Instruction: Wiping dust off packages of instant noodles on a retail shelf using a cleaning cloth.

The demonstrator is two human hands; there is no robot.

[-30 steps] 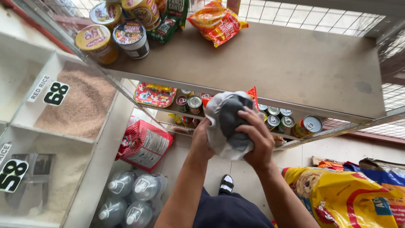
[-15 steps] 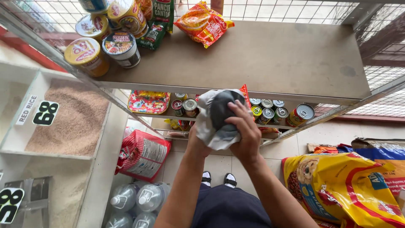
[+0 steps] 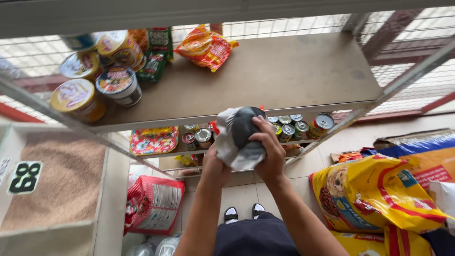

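Note:
Both my hands hold a bundled grey and dark cloth point(image 3: 238, 135) in front of the shelf's front edge. My left hand point(image 3: 214, 167) grips the bundle's lower left side. My right hand point(image 3: 269, 154) wraps over its right side, fingers curled on the dark part. The bundle hangs just below the wooden top shelf point(image 3: 284, 76), in front of a row of tin cans point(image 3: 294, 125) on the lower shelf.
Round noodle cups point(image 3: 78, 97) and snack packets point(image 3: 206, 46) sit on the shelf's left and back. A bin of brown grain point(image 3: 57, 185) stands at left, a red sack point(image 3: 154, 204) below. Yellow pet-food bags point(image 3: 374, 199) lie at right. My feet point(image 3: 244, 212) show on the tiled floor.
The view has tilted, so the shelf and bundle sit lower in frame. My hands keep hold of the cloth bundle, which has shifted slightly left and nearer the shelf edge.

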